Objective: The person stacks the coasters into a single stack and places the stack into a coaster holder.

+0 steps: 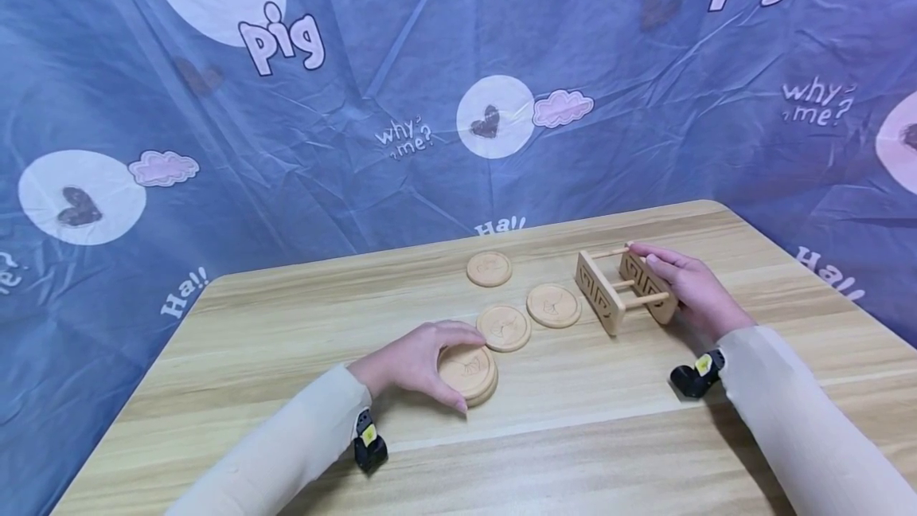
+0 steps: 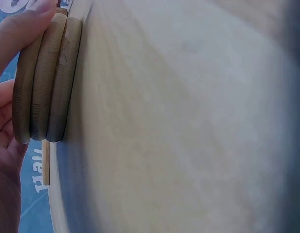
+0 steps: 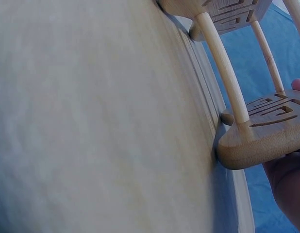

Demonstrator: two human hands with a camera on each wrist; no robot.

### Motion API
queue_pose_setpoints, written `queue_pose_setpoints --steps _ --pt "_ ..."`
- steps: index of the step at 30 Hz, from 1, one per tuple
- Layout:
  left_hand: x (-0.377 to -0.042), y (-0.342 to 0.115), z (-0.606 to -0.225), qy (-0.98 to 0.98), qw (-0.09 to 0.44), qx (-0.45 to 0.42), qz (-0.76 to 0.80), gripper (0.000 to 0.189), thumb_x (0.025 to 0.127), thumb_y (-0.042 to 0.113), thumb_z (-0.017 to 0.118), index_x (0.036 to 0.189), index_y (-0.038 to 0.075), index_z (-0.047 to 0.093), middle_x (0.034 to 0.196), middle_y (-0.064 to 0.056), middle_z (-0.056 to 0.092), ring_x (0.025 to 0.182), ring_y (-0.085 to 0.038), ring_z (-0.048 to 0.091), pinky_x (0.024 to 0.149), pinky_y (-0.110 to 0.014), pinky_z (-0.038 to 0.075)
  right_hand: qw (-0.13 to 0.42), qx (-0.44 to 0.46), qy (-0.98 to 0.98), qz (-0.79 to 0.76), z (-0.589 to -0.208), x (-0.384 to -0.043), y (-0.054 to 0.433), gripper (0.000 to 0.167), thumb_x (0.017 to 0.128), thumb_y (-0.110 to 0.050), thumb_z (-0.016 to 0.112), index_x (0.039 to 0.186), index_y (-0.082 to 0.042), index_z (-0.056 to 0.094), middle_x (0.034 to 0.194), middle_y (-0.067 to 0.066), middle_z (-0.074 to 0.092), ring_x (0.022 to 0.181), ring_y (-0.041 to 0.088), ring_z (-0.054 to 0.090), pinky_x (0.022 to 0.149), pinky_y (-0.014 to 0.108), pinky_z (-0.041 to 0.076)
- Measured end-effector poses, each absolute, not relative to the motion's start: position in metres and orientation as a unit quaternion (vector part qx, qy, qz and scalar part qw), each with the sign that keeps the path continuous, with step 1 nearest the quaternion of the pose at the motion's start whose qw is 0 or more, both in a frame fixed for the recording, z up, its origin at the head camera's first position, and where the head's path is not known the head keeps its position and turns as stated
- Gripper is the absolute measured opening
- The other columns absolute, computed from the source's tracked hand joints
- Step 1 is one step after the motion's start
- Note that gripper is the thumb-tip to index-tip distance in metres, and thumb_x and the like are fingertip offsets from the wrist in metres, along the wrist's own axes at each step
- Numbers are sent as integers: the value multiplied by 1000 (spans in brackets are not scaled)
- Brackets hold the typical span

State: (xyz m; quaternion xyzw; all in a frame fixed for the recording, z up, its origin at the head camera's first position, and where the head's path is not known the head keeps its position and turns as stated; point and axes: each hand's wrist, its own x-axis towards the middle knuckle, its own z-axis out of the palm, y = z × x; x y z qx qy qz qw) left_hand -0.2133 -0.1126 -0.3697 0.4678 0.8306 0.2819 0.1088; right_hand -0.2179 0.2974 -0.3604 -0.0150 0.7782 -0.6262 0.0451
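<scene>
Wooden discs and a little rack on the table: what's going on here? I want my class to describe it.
A person's left grip is curled round the edge of a stack of wooden discs. The right grip holds a wooden rack by its right end as it stands on the tabletop. Three single discs lie flat, farther from the person than the stack.

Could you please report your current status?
Left hand gripping stacked round light-wood discs. Right hand holding light-wood dowelled rack. Two single discs lie between stack and rack.
</scene>
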Motion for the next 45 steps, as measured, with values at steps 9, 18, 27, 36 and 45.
queue_pose_setpoints --steps 9,18,27,36,45 --pt "-211 -110 -361 841 106 425 319 86 66 38 79 138 11 42 145 -9 39 135 -22 32 111 -47 23 58 -14 777 -626 -358 -219 296 59 96 -45 39 147 -18 27 144 19 28 96 -3 52 79 20 50" --pt "-207 -78 -342 878 77 270 387 70 80 46 67 139 18 42 144 -3 40 134 -21 33 111 -43 26 37 -18 771 -636 -361 -221 297 49 95 -42 45 141 -25 40 110 -17 48 92 0 56 76 22 51" --pt "-207 -52 -341 896 111 200 380 84 76 43 73 145 18 32 149 -3 32 137 -23 28 112 -42 24 51 -11 794 -606 -360 -220 296 56 97 -45 38 146 -19 29 143 23 27 94 -1 52 79 24 49" --pt "-210 -38 -344 899 152 167 375 98 72 35 78 147 9 20 154 -4 19 140 -24 20 114 -39 19 52 -12 796 -603 -361 -220 297 56 97 -45 36 146 -19 28 144 23 25 94 -2 52 79 23 49" --pt "-217 -29 -353 911 167 178 332 101 70 34 80 147 8 20 155 -5 12 142 -22 12 115 -37 12 42 -15 796 -603 -362 -219 298 56 97 -44 39 145 -18 30 135 11 37 94 -2 54 78 22 50"
